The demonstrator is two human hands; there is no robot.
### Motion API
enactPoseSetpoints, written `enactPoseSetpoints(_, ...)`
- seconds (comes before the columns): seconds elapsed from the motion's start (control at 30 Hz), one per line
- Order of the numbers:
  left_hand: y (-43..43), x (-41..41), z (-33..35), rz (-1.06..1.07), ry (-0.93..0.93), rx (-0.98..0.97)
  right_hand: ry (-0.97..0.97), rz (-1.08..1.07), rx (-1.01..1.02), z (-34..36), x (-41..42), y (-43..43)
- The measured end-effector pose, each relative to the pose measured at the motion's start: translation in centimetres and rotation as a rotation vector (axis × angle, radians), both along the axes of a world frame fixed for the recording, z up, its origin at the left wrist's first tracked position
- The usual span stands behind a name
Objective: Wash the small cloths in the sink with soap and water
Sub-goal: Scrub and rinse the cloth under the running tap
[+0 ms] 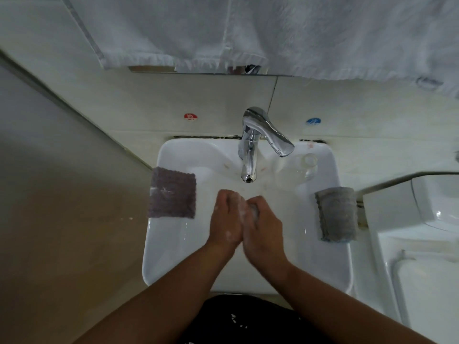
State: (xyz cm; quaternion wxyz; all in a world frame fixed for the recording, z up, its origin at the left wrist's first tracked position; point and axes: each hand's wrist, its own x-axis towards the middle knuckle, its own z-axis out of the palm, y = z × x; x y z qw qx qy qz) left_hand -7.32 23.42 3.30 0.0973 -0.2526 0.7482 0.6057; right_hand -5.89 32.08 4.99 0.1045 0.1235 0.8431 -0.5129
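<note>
1. Dark garment (248, 319), nearest the camera, is flecked with white specks. Risk: more suds flung onto it if the rubbing gets vigorous.
2. Left hand (226, 217) and right hand (264, 225) are pressed together over the middle of the basin, both filmed with lather. The right hand's fingers fold over a pale foamy mass. The left hand's fingers lie against them. I cannot tell whether either hand grips soap, a cloth or only foam.
3. Sink (159, 244): white glazed ceramic, rounded rectangle, smooth and wet-looking. Risk: soapy hands on slick glaze, so anything held could squirt loose into the bowl.
4. Purple-grey cloth (172, 193): square, nubbly weave, scalloped edge. It lies flat on the left rim with its outer edge overhanging. Risk: a nudge from an elbow would drop it to the floor.
5. Grey cloth (337, 213): thicker and fuzzy, folded and draped over the right rim. Risk: once wet and heavy it may slide off outward. Neither cloth is in the water, so I judge the washing of them not yet begun.
6. Tap (249, 157): polished chrome, lever swung to the right. No stream shows at the spout. Risk: slippery fingers over-turning the lever and splashing.
7. Red sticker (190, 116) and blue sticker (313, 121) sit on matte pale tile.
8. White towel (248, 28): soft terry with a hemmed edge, hanging above the tap.
</note>
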Motion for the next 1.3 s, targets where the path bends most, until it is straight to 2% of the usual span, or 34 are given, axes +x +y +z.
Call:
enactPoseSetpoints(0.07,0.0,0.5,0.5,-0.03,0.051,-0.01,0.032,0.029,0.004,0.2,0.2,-0.3)
enactPoseSetpoints(0.13,0.6,1.9,1.6,-0.156,0.144,-0.081,-0.031,-0.079,0.02,-0.6,-2.0,0.5)
enactPoseSetpoints(0.2,0.6,2.4,1.6,-0.221,0.152,-0.015,-0.082,-0.158,-0.004,-1.0,-3.5,1.5)
enactPoseSetpoints(0.33,-0.2,0.3,1.0,0.002,0.075,0.061,-0.023,-0.006,0.003,0.1,-0.2,0.1)
enactPoseSetpoints(0.43,0.4,1.0,1.9,-0.091,0.059,-0.024,0.057,0.021,0.035,0.4,-0.4,-0.1)
enactPoseSetpoints(0.57,1.4,2.1,2.6,-0.04,0.062,0.139,-0.041,-0.135,0.026,-0.6,-3.6,1.7)
enactPoseSetpoints(0.67,0.9,0.7,1.7,0.064,0.012,0.071,-0.041,-0.045,0.022,0.3,-1.2,0.8)
enactPoseSetpoints(0.73,0.6,0.3,1.3,0.125,-0.037,0.095,0.0,0.03,0.017,0.9,0.0,0.2)
enactPoseSetpoints(0.8,1.3,1.1,1.9,0.078,-0.028,0.165,0.031,0.005,0.062,0.2,-1.0,0.8)
enactPoseSetpoints(0.87,1.8,2.0,2.5,0.011,-0.003,0.218,-0.019,-0.112,0.04,-0.8,-3.0,1.7)
enactPoseSetpoints(0.93,1.6,2.0,2.2,-0.028,0.026,0.171,-0.068,-0.148,-0.004,-1.2,-3.1,1.9)
enactPoseSetpoints(1.0,1.0,0.9,1.9,0.012,0.006,0.061,-0.065,-0.068,-0.004,-0.5,-1.3,1.0)
enactPoseSetpoints(1.1,1.0,0.6,2.1,0.048,-0.017,0.123,0.018,0.013,-0.01,0.4,0.3,0.4)
enactPoseSetpoints(1.23,2.1,2.4,2.3,-0.117,0.047,0.143,-0.034,-0.17,-0.014,-0.8,-3.5,2.2)
enactPoseSetpoints(1.3,1.9,1.7,1.9,-0.087,0.054,0.108,-0.073,-0.165,-0.026,-0.8,-3.4,1.9)
